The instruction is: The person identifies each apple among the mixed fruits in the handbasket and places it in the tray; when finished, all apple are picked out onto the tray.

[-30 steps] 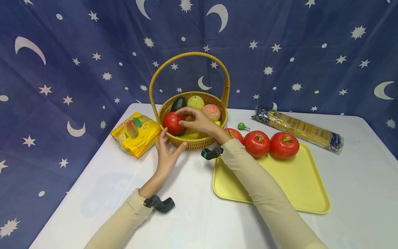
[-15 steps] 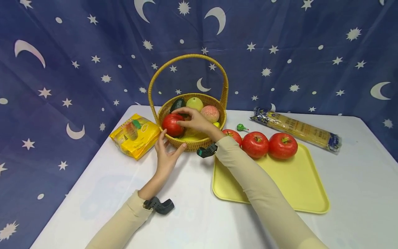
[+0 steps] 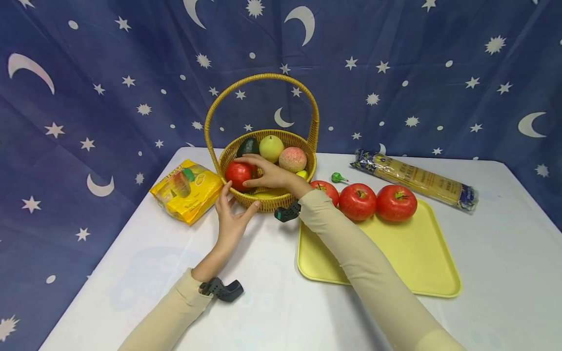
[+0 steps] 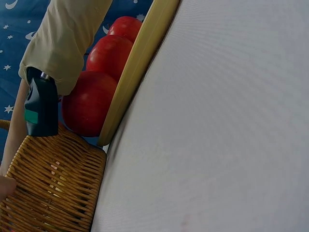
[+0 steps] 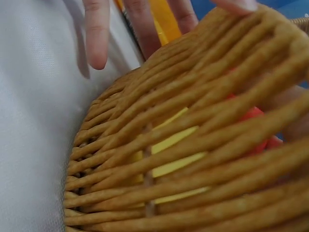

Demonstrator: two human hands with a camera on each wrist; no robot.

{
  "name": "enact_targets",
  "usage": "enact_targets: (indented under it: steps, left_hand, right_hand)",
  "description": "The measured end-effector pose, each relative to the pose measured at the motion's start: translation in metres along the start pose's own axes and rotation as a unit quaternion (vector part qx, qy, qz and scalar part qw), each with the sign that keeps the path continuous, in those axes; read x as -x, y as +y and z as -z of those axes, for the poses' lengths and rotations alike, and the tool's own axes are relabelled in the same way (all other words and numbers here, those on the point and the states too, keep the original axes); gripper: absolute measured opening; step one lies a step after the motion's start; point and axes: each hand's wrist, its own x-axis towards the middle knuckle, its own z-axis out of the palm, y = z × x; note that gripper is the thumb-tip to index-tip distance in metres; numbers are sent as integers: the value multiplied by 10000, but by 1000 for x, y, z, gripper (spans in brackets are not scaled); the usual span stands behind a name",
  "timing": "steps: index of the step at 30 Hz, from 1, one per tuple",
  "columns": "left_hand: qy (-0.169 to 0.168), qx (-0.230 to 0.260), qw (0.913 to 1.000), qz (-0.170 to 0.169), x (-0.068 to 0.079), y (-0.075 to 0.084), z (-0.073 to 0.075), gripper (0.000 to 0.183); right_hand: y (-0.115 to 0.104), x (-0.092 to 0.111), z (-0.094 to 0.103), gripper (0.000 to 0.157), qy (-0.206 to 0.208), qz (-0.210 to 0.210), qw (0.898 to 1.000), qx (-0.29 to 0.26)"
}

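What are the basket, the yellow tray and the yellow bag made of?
Basket: looks like wicker, maybe a plastic copy, slightly shiny; it's woven from thin strands. Yellow tray: probably plastic, smooth, one even colour with a raised rim. Yellow bag: seems thin plastic film, glossy, printed and crinkled.

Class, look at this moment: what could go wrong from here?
The right hand grips a round, glossy red apple, which might slip free. The right sleeve passes close by the three apples on the yellow tray and could knock one rolling. The left hand merely touches the wicker basket, which may shift.
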Motion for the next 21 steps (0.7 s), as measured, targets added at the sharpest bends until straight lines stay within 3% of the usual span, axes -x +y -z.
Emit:
enact_targets:
  steps: [9,14,21]
  left_hand:
    - [91,-52,9999,-42,0,-1,0,81]
    - [40,4,10000,-3,1,-2,0,81]
    - [-1,43,10000,-7,1,-3,0,81]
  right_hand:
    - [1,0,-7,62,-149,266,9989,-345]
    - [2,1,-8,58,-181,144,9980,-588]
    - [2,0,-6,57,-35,295,9994,-159]
